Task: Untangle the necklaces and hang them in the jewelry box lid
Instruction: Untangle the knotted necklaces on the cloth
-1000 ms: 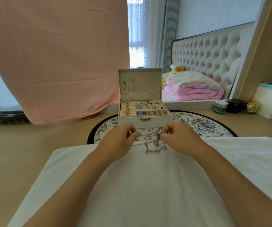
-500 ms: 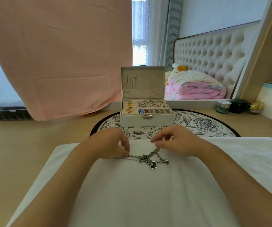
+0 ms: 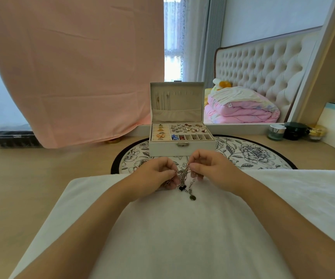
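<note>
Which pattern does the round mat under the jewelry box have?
Black-and-white flower drawings with a black rim, on the round mat; the head view shows it.

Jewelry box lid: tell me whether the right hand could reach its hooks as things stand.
Probably yes. The open jewelry box lid stands upright straight ahead of the right hand, nothing between them. But both it and the left hand are pinching the tangled necklaces, which aren't separated yet.

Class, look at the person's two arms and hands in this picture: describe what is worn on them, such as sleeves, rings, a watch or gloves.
Nothing is worn that the picture shows. The left hand and the right hand are bare, without gloves, and no ring shows. Both forearms are uncovered to the bottom of the frame: no sleeve, watch or bracelet on either wrist.
</note>
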{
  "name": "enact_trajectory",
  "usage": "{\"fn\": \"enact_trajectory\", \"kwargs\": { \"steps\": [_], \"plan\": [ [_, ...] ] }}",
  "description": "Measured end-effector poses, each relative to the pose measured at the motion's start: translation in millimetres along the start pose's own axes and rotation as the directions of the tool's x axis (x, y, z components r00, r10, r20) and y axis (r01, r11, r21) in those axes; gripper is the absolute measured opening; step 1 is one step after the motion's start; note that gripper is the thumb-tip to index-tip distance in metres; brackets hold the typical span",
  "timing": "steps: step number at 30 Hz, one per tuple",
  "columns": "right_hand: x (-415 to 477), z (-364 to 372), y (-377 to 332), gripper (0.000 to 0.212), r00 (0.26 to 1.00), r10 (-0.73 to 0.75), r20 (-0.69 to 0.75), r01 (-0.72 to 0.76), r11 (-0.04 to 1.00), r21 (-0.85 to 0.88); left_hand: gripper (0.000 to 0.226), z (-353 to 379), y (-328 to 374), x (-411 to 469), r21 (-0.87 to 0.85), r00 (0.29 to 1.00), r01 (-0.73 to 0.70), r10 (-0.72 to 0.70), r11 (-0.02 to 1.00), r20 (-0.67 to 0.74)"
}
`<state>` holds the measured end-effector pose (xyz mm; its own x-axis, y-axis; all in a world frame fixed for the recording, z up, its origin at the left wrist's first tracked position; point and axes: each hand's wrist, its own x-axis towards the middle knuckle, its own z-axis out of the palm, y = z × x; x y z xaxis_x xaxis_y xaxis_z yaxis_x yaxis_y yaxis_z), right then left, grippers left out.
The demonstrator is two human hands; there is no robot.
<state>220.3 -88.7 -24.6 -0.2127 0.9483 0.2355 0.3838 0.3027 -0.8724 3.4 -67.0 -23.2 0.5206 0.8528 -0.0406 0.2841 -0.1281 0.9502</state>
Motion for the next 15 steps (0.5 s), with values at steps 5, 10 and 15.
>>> {"fn": "enact_trajectory", "kwargs": {
  "steps": [5,10,15],
  "plan": [
    [-1.6,-4.0,-5.0,0.01,0.998,-0.023,-0.054,0.019,0.997,-0.069,0.009,7.9,0.1,2.7,0.206,0.996,-0.055,0.069,0.977,-0.059],
    [-3.9,-6.7,-10.7,0.008,0.994,-0.045,-0.102,0.019,0.971,-0.24,0.004,6.2,-2.1,4.6,0.314,0.982,-0.129,0.166,0.941,-0.094],
    [-5.8,-7.0,-11.5,0.012,0.989,-0.056,-0.14,0.014,0.959,-0.285,0.004,7.6,-2.8,5.3,0.364,0.955,-0.165,0.241,0.917,-0.174]
  ]
}}
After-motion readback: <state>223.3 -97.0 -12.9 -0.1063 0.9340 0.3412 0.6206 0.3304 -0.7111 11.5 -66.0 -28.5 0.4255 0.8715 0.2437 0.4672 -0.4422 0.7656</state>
